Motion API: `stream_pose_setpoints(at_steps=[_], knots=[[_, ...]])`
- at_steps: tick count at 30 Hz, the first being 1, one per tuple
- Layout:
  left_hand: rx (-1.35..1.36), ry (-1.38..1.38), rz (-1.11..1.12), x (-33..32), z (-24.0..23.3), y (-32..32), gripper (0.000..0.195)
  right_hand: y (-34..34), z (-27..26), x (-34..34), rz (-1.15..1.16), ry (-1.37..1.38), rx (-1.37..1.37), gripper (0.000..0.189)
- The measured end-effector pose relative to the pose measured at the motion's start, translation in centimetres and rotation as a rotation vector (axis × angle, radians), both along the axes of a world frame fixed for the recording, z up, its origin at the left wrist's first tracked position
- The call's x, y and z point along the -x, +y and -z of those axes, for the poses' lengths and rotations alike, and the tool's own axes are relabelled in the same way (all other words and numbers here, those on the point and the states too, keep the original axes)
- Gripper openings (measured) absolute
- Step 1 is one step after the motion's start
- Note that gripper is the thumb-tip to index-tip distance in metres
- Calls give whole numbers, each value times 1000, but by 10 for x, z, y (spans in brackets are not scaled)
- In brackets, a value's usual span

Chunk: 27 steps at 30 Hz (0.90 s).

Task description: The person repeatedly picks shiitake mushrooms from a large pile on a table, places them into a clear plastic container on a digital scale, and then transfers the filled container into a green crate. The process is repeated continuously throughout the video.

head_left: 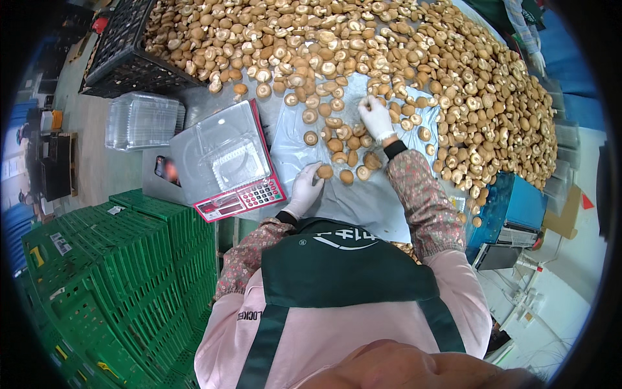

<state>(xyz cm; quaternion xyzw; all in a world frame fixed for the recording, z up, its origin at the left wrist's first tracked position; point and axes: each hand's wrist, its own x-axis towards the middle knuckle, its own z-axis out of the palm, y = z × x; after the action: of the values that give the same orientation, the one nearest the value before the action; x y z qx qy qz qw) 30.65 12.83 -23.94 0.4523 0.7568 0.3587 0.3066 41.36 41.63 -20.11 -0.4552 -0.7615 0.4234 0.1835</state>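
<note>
My left hand (304, 190), in a white glove, has its fingertips at a brown shiitake mushroom (325, 171) near the front of a pale plastic sheet (296, 150); whether it grips the mushroom is unclear. Farther forward and to the right, my gloved right hand (373, 114) reaches in among loose mushrooms, its fingers bent; what lies between them is hidden. Several mushrooms (335, 145) lie scattered between the two hands. Behind them spreads a large heap of shiitake mushrooms (291, 39). A red-edged digital scale (238, 202) stands to the left, with a clear plastic tray (240, 163) on its plate.
Stacked clear trays (143, 120) and a black crate (131, 63) stand at the left. Green crates (102, 253) are piled at lower left. A blue machine (515, 204) stands at right. Another person's gloved hand (538, 63) is at the upper right, beside the heap.
</note>
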Motion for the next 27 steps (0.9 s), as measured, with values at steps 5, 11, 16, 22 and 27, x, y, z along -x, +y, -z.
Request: stream_pose_setpoints(at_steps=[5,11,16,22,27], knots=[[-19,15,3,0,-2,1,49,48,10,49,45,-354,-103,35],[-53,31,21,1,-4,4,50,33,43,66,-142,-371,-564,61],[20,-84,-137,-1,-2,4,51,-14,11,23,-617,-469,-519,62],[-52,77,-246,13,-16,29,71,24,-26,-36,-187,-148,-485,50],[-19,323,-131,26,-29,74,88,113,7,-84,127,-752,-259,57]])
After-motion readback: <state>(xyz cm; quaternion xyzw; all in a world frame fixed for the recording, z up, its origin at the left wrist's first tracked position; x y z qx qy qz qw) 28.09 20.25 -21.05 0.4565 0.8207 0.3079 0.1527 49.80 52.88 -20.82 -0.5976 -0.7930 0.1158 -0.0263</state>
